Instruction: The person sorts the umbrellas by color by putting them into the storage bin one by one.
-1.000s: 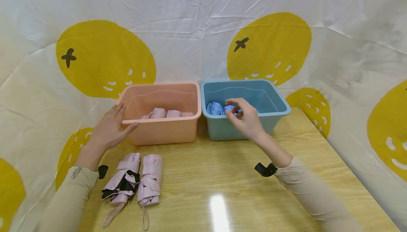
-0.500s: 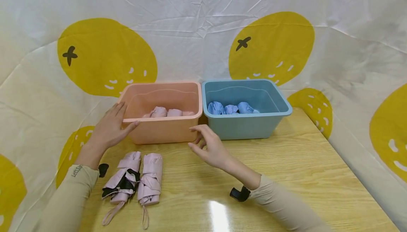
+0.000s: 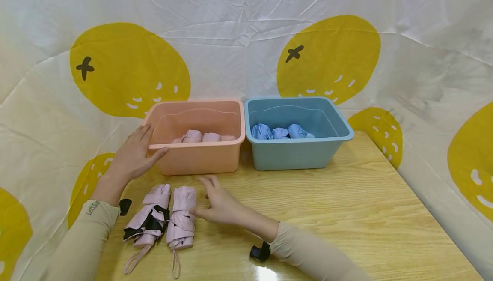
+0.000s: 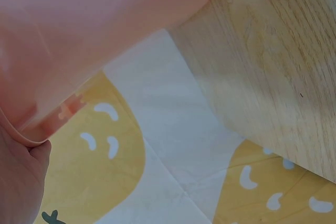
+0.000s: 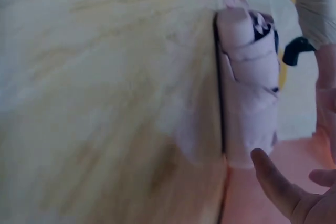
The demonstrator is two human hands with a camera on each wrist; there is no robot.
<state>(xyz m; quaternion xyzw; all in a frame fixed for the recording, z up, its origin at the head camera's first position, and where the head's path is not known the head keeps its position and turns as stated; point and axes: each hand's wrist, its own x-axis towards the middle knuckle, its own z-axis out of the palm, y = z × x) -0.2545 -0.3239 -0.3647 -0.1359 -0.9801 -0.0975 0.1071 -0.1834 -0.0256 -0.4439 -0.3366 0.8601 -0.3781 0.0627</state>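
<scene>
My left hand (image 3: 132,154) lies on the left front corner of the pink bin (image 3: 200,159), fingers along the side rim and thumb across the front. The left wrist view shows this hand (image 4: 20,179) at the bin's rim. Beside a folded pink umbrella (image 3: 182,217) is my right hand (image 3: 221,204), thumb and fingers spread apart; whether the thumb touches the cloth I cannot tell. The right wrist view has the umbrella (image 5: 249,87) with the thumb near one end. A second pink umbrella (image 3: 149,216), its black lining partly showing, lies just left of it.
Inside the pink bin are two rolled pink umbrellas (image 3: 192,136). A blue bin (image 3: 292,156) stands to its right with several blue umbrellas (image 3: 297,131) in it. A patterned cloth (image 3: 239,58) hangs behind the wooden table (image 3: 346,212).
My right hand has moved from above the blue bin leftward and nearer, to beside the right-hand pink umbrella on the table. The left hand has stayed on the pink bin.
</scene>
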